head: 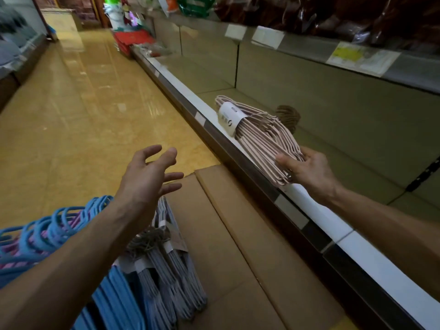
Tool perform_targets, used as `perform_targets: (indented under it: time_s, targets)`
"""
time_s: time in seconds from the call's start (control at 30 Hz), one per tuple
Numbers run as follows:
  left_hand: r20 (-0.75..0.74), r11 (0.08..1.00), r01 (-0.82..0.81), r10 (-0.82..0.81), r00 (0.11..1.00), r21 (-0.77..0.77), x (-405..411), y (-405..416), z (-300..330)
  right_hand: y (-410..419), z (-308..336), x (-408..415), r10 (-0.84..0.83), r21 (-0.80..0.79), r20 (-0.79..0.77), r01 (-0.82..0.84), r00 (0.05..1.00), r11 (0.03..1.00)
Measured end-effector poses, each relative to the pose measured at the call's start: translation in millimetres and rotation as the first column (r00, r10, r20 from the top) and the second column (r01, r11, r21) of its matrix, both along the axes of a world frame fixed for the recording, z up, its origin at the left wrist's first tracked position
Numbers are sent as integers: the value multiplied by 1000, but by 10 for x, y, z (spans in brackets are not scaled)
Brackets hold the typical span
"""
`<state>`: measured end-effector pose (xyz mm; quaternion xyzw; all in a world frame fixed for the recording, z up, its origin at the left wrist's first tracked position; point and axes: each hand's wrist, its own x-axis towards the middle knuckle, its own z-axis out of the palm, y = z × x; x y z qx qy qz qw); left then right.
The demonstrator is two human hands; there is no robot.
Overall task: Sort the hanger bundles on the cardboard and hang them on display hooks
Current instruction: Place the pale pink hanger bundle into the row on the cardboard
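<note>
My right hand grips one end of a pink hanger bundle with a white paper band, lying across the front edge of the low shelf. Its twine-wrapped hooks point toward the shelf's back. My left hand hovers with spread fingers above the flattened cardboard on the floor and holds nothing. On the cardboard lie grey hanger bundles, with light blue bundles beside them. A heap of blue and pink-purple hangers sits at the far left under my left forearm.
The bare shelf board runs along the right, with price labels on the rail above and dark packaged goods higher up. A glossy yellow floor aisle stretches ahead. Red baskets stand at the aisle's far end.
</note>
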<state>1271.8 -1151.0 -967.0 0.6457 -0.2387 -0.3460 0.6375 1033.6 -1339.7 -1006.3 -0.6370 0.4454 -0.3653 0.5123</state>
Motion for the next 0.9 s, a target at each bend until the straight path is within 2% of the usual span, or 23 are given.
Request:
perform_targets:
  time_s: [0.1, 0.33, 0.47, 0.6, 0.7, 0.9]
  targets:
    - [-68, 999, -48, 48, 997, -2, 90, 55, 76, 257, 62, 176, 101, -79, -24, -103, 995, 992]
    - [-288, 990, -142, 137, 948, 1, 133, 148, 229, 943, 154, 629, 343, -151, -12, -341, 939, 928]
    - [-422, 948, -313, 260, 869, -60, 313, 188, 246, 1211, 164, 754, 526, -225, -55, -524, 849, 821]
    - [-534, 861, -506, 406, 741, -47, 477, 290, 195, 1340, 188, 814, 583, -320, -161, -601, 796, 732]
    - [-532, 812, -580, 464, 709, -65, 505, 345, 189, 1413, 204, 868, 605, -302, -131, -613, 785, 730]
    - [-410, 783, -607, 514, 754, -135, 523, 409, 255, 1504, 279, 964, 569, -101, 71, -561, 820, 821]
